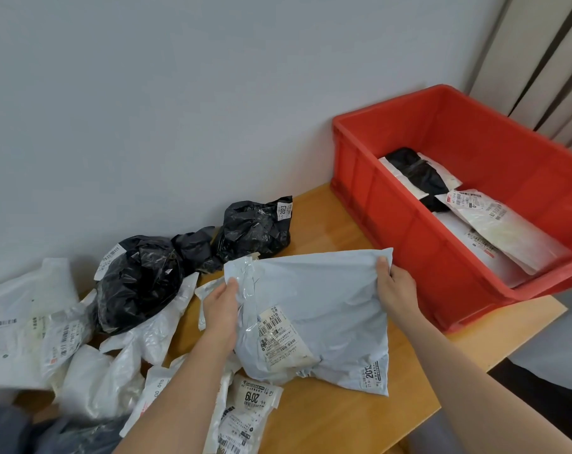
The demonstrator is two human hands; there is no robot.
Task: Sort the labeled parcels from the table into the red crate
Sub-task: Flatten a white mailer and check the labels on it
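Observation:
A large pale grey parcel (324, 309) with a white barcode label is held up over the wooden table (330, 417). My left hand (220, 314) grips its left edge and my right hand (396, 290) pinches its upper right corner. The red crate (406, 224) stands at the right, close beside my right hand, and holds several white parcels and a black one (420, 178). More labeled parcels lie on the table's left: black bags (137, 283) (255, 229) near the wall and white ones (94, 381), one marked 2019 (252, 411).
A plain grey wall (180, 109) runs right behind the table and the crate. Pale vertical curtain folds (546, 60) hang at the far right. The table's front right edge (494, 362) drops off just past the crate.

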